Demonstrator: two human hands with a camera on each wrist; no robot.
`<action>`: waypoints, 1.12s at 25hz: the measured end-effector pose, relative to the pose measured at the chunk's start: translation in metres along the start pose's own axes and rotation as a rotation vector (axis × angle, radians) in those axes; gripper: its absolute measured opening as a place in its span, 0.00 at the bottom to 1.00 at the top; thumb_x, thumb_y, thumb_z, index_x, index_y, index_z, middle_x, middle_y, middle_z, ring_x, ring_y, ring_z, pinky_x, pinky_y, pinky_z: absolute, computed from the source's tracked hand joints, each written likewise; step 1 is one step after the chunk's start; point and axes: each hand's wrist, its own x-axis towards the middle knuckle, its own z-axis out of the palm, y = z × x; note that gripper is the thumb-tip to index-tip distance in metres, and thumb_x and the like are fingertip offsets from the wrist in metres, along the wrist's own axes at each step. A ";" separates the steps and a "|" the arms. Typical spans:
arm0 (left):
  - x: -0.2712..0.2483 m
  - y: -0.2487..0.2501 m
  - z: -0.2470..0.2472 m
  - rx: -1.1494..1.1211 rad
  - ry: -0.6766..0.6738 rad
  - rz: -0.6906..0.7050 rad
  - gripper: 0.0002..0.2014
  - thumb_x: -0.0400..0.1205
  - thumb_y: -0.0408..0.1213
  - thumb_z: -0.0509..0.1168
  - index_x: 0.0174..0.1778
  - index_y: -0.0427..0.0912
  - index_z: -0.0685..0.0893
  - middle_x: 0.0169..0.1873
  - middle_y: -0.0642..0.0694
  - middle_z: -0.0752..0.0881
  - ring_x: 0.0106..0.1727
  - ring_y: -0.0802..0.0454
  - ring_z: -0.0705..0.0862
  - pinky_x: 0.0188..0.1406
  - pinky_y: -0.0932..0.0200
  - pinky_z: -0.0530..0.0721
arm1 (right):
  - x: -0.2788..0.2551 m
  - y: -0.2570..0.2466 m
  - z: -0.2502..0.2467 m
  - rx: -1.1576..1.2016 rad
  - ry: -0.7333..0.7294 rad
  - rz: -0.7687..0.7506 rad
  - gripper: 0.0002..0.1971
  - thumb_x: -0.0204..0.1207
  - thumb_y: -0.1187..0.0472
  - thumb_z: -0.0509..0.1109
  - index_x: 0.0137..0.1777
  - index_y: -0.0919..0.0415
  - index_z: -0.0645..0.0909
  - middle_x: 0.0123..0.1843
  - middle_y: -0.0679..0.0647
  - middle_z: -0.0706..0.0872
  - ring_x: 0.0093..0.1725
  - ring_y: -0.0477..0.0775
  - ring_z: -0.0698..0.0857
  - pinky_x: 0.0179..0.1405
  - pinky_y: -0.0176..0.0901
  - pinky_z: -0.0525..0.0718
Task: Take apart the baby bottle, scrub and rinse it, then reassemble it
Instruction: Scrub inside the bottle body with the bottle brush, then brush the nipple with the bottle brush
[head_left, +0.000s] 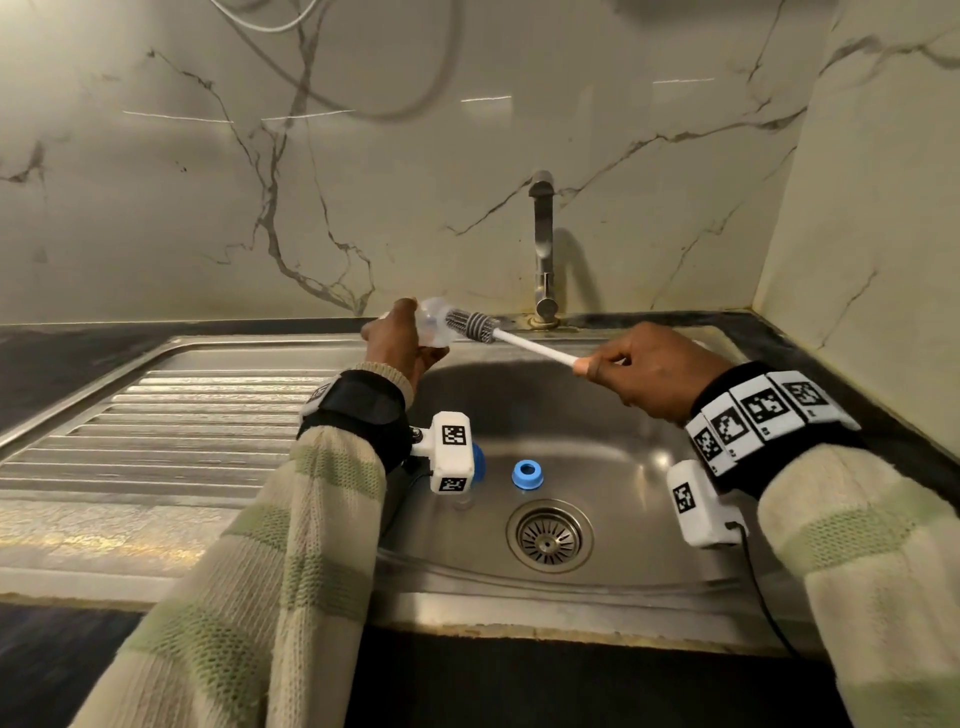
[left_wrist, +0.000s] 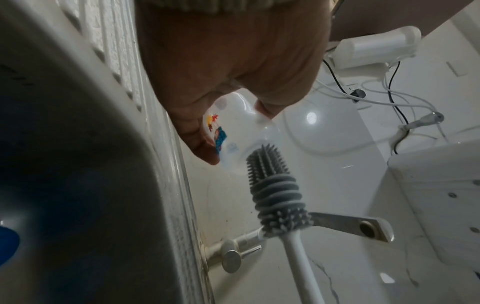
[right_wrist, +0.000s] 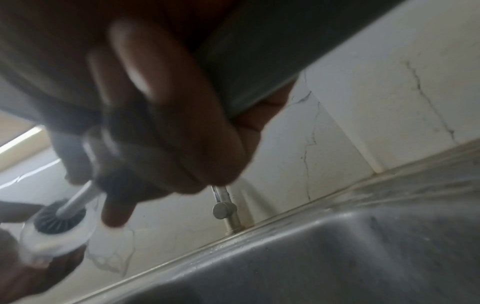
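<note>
Scrubbing over the sink (head_left: 649, 467): left hand (head_left: 397, 343) wraps the bottle (head_left: 434, 327), mouth toward the tap (head_left: 543, 244); right hand (head_left: 644, 369) grips the brush (head_left: 475, 326) handle, shaft in line with the bottle's axis, head half inside.

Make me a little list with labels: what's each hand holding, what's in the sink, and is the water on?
left hand: holds the clear bottle on its side, above the sink's back edge
right hand: holds the brush by its white handle
brush: grey head partly inside the bottle mouth
sink: blue ring lying near the drain
tap: no water seen running
</note>
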 end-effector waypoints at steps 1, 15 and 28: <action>0.002 -0.001 0.000 -0.001 0.016 -0.004 0.30 0.80 0.42 0.69 0.76 0.40 0.67 0.64 0.30 0.79 0.56 0.33 0.87 0.29 0.50 0.89 | -0.001 -0.001 0.001 0.065 -0.066 0.034 0.14 0.81 0.45 0.67 0.49 0.52 0.90 0.23 0.49 0.76 0.15 0.43 0.69 0.18 0.30 0.66; -0.024 -0.026 0.015 0.646 -0.038 0.258 0.45 0.64 0.59 0.76 0.72 0.37 0.73 0.63 0.40 0.84 0.61 0.41 0.85 0.64 0.41 0.85 | 0.009 0.027 -0.026 -0.256 0.160 0.116 0.19 0.80 0.47 0.67 0.32 0.56 0.85 0.28 0.54 0.83 0.27 0.54 0.78 0.25 0.39 0.68; -0.039 -0.190 0.104 1.612 -0.728 0.306 0.37 0.65 0.48 0.82 0.69 0.45 0.78 0.63 0.44 0.84 0.62 0.42 0.84 0.53 0.52 0.84 | 0.029 0.034 -0.006 -0.140 0.244 0.061 0.17 0.79 0.44 0.65 0.45 0.56 0.89 0.34 0.53 0.87 0.35 0.56 0.85 0.32 0.41 0.76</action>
